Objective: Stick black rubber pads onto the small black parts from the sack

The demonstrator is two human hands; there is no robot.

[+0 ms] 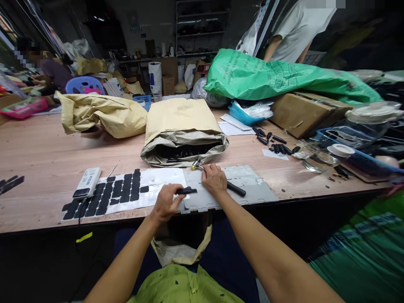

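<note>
My left hand (pixel 166 203) pinches a flat black strip (pixel 186 191) just above a grey mat (pixel 252 190) at the table's near edge. My right hand (pixel 213 179) is closed round a tool with a black handle (pixel 236 189) and a metal tip with a yellow bit (pixel 196 166); the tip points toward an open tan paper sack (pixel 181 126) full of black pieces. A white sheet (pixel 158 185) covered with several black stick-on pads (pixel 116 193) lies left of my hands.
A white handheld device (pixel 87 182) rests on the sheet's left end. Loose black parts (pixel 277 145) lie to the right, near a cardboard box (pixel 299 111), a green bag (pixel 277 78) and plastic tubs. Another crumpled tan sack (pixel 101 113) sits far left. Other people stand or sit beyond the table.
</note>
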